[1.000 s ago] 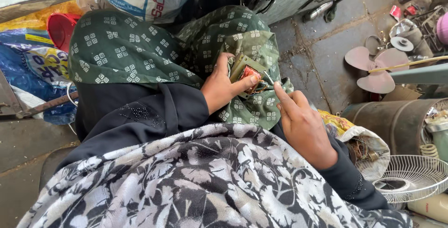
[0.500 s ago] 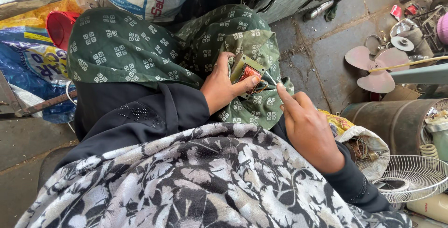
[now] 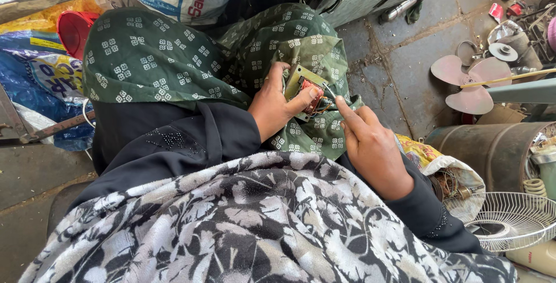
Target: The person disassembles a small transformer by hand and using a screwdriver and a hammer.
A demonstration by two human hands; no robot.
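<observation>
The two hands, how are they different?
The left hand wraps around a small wound coil part and holds it; the right hand only touches its wires with a pointed fingertip. The left sits higher on the green cloth, the right lower. Both are bare.

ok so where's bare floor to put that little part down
Bare stone floor lies right of the green-clad knees, up to the pink fan blade. Further right is crowded: drum, wire fan guard. Left is packed with sacks. The left hand holds the part.
</observation>
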